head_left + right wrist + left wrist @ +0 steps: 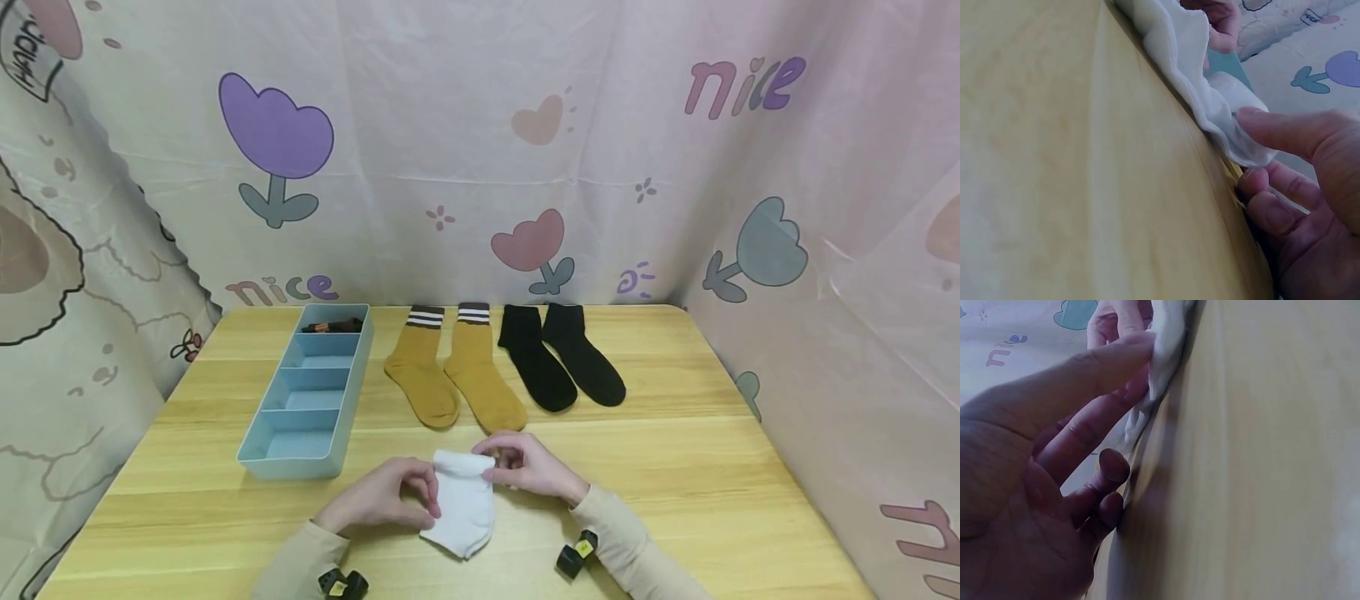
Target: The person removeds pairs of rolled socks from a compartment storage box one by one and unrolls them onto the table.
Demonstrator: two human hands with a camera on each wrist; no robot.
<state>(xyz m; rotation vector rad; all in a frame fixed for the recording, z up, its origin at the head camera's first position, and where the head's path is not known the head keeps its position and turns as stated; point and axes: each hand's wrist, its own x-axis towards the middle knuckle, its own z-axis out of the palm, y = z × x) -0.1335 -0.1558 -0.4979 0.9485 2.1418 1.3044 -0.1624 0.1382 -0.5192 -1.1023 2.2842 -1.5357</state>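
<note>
Head view: two hands pinch one white sock bundle below two mustard socks and two black socks.

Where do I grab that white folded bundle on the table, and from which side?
Probably best at the rolled band along the far end of the white bundle: pinch its two ends, coming from left and right. The band stands thicker than the flatter rest, so it should be easier to pinch. The right grip pinches its right end.

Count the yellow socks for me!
2. One yellow sock lies right of the blue box; the other yellow sock lies beside the first, left of the black socks, its toe near the right hand. No others show.
</note>
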